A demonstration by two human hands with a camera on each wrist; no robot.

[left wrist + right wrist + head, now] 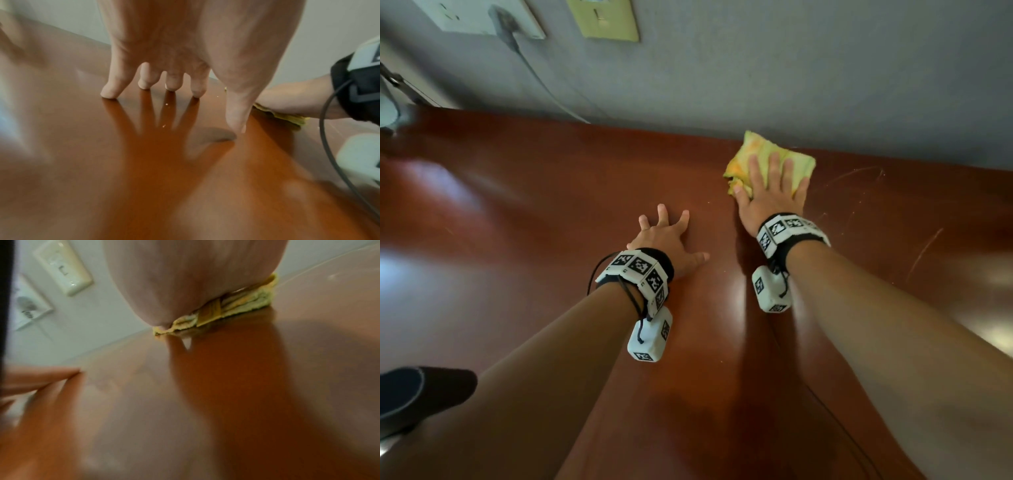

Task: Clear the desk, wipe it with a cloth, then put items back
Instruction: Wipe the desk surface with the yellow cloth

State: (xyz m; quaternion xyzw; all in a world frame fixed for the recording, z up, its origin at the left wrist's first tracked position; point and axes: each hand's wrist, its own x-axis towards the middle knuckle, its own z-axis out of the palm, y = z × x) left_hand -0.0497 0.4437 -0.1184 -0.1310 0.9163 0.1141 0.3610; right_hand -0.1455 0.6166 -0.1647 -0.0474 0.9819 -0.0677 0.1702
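A folded yellow cloth [787,152] lies on the glossy red-brown desk [551,240] close to the back wall. My right hand [770,185] presses flat on it with straight, spread fingers; the right wrist view shows the cloth [246,304] squeezed under my palm. To the left, my left hand [667,233] is propped on the bare wood on spread fingertips [109,94], with the thumb [236,120] down as well, holding nothing. From the left wrist view the cloth edge [287,117] peeks out beneath my right hand [287,100].
The grey wall [791,68] runs along the desk's far edge, carrying a socket plate with a plugged-in cable [506,27] and a cream switch plate [606,19]. Fine scratches [859,174] mark the wood on the right. A dark object [421,394] sits at the near left.
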